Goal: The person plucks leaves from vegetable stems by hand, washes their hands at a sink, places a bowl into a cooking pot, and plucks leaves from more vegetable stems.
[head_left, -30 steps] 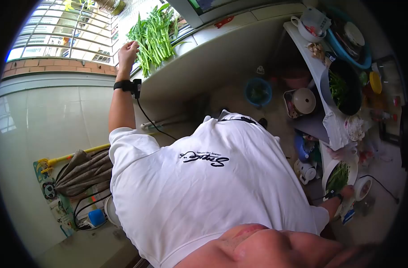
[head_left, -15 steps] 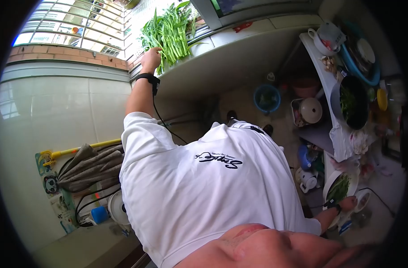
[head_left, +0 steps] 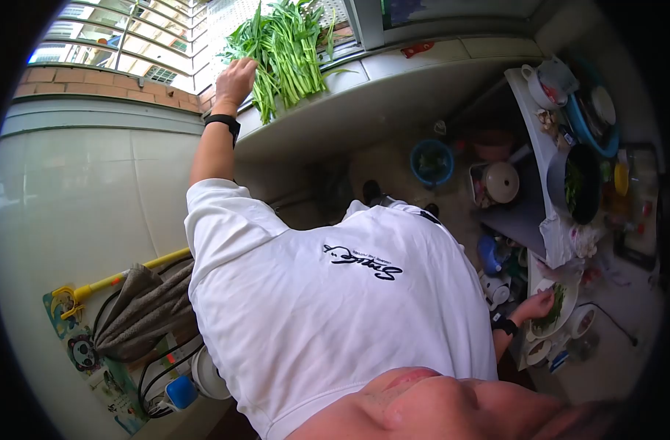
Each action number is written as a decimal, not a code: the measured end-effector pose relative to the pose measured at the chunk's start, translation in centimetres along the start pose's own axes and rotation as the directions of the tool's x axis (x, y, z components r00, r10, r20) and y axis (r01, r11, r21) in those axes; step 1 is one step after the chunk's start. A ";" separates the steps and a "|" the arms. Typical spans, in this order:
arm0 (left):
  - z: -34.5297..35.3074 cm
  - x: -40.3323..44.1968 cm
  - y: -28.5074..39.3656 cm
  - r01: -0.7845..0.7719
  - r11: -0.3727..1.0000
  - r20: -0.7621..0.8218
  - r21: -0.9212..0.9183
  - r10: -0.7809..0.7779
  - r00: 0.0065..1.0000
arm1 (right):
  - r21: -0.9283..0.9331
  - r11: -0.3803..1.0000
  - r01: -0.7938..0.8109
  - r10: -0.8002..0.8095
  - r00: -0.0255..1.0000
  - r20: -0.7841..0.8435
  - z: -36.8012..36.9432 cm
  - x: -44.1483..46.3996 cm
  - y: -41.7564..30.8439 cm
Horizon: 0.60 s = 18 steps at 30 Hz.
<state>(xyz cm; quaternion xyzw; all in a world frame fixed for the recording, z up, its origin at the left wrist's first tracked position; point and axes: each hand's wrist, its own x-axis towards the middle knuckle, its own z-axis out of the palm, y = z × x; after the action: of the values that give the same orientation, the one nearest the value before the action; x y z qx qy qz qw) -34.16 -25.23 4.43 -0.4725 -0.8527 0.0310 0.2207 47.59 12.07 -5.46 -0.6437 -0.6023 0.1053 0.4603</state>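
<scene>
A big bundle of long-stemmed leafy greens [head_left: 287, 62] lies on the window ledge at the top. My left hand [head_left: 234, 78], with a black band on its wrist, is at the bundle's left edge. Its fingers are curled closed, and what they hold, if anything, is hidden. On the right, cut greens [head_left: 557, 304] lie in a white bowl [head_left: 569, 314]. My right hand [head_left: 538, 304], also with a black wristband, reaches over the bowl's near side. Its fingers are pressed together above the greens; anything between them is too small to make out.
A shelf at right bears a dark pan [head_left: 586, 183] with greens and a white pot [head_left: 538, 86]. A blue bucket [head_left: 431, 163] and a rice cooker [head_left: 502, 182] stand lower down. A grey cloth [head_left: 145, 312] hangs at left under a yellow bar [head_left: 133, 273]. Window bars [head_left: 129, 33] border the ledge.
My left hand has shifted up and left along the bundle's edge. My right hand has come from beside a small container back over the bowl of cut greens. The whole view has tilted slightly.
</scene>
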 end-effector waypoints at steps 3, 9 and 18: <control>-1.3 0.2 -1.4 0.146 0.987 -0.228 -0.060 -0.156 0.961 | 0.174 0.984 0.031 -0.063 0.982 0.180 4.9 -4.6 -3.3; -3.8 3.0 0.5 0.256 0.917 -0.446 -0.305 -0.375 0.813 | 0.452 0.805 0.383 -0.567 0.720 0.400 11.9 -7.5 -20.4; -11.1 7.9 16.1 -0.205 0.794 -0.496 -0.572 -0.135 0.858 | 0.786 0.582 0.207 -0.760 0.482 0.436 16.0 -8.1 -39.8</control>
<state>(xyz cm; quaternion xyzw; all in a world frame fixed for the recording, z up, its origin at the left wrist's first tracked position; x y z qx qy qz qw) -20.51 -11.64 12.99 -0.5248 -0.7173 -0.3663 0.2754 7.51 6.56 10.92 -0.1259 -0.8245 0.4092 0.3701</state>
